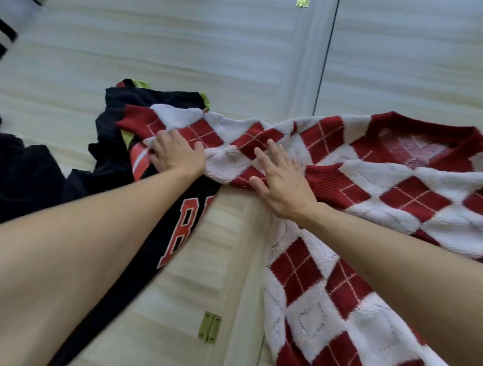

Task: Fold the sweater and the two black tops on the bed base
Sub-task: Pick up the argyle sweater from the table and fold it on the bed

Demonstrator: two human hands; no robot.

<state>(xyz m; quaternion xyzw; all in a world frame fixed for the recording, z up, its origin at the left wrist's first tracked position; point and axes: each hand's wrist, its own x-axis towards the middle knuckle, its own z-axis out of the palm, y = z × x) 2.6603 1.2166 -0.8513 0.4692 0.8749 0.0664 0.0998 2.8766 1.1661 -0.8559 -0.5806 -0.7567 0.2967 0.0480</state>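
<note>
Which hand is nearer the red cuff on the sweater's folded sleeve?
Right. The right hand lies flat on the sweater, just left of the red cuff. The left hand presses the other sleeve end, farther left, over the black top.

I see a pair of small brass-coloured hinges low in my view, side by side on a seam between two pale wooden panels. Another brass fitting sits at the very top edge, cut off by the frame. In the upper left corner a blurred black-and-white striped object shows; I cannot tell what it is.
</note>
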